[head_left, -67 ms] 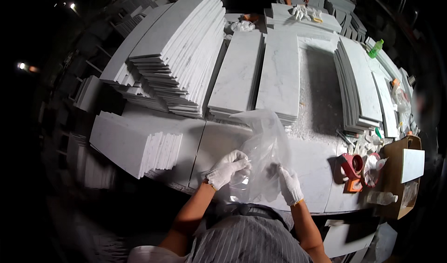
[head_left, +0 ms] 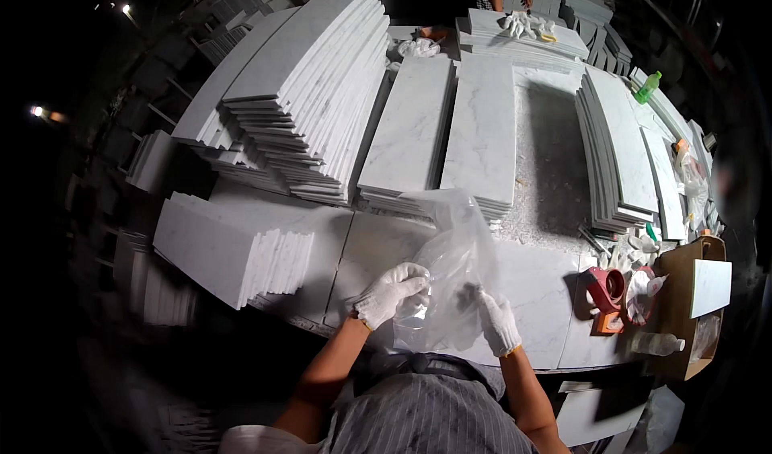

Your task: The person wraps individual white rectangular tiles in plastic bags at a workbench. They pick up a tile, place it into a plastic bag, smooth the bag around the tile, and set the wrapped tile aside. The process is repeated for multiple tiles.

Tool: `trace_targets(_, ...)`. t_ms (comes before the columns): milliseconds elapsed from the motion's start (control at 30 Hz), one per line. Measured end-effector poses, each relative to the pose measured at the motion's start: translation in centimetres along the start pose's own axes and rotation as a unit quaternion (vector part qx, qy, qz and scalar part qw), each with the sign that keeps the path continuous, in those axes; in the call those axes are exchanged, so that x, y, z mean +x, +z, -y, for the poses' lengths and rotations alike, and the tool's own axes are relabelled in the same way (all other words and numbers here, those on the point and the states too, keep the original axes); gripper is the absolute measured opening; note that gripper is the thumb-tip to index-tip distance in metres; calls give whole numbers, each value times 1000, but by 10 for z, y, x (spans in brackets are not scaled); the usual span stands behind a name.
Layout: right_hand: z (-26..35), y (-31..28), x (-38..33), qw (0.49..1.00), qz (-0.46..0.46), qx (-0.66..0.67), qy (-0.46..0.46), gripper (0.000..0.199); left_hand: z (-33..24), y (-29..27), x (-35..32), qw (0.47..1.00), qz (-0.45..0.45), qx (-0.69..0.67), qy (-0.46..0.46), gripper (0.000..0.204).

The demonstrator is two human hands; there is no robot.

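While a person in white knit gloves is working at the front edge of a pale stone worktop (head_left: 540,281), a clear plastic bag (head_left: 460,253) is spreading loosely between both hands, near the middle of that edge. The left hand (head_left: 392,295) is pinching the bag's left side between curled fingers and thumb; the right hand (head_left: 500,324) is touching its right side, though whether those fingers are gripping cannot be told. The handling seems to be at an early stage: nothing visible is filling the bag, and any closing of it appears undone. White slabs are already sitting in a short stack (head_left: 213,245) at the front left corner, without plastic. A red tape dispenser (head_left: 605,287) is resting untouched toward the front right corner.
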State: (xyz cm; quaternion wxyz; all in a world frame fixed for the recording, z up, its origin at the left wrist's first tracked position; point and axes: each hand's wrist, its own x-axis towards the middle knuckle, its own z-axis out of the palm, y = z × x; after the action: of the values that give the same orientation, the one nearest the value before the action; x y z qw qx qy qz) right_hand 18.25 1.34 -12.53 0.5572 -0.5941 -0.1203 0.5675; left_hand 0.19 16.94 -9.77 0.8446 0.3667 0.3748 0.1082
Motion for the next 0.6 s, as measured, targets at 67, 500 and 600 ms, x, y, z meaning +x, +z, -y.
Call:
trace_targets(67, -2, -4, 5, 996, 32, -59, -50, 50, 2, 0, 3, 999, 4, 27, -31, 12)
trace_targets(500, -10, 38, 32, 979, 77, -188, -37, 42, 77, 10, 68, 992, 15, -115, 53, 21)
trace_targets(600, 3, 68, 31, 971, 101, -215, -28, 42, 36, 19, 37, 995, -43, -46, 77, 19)
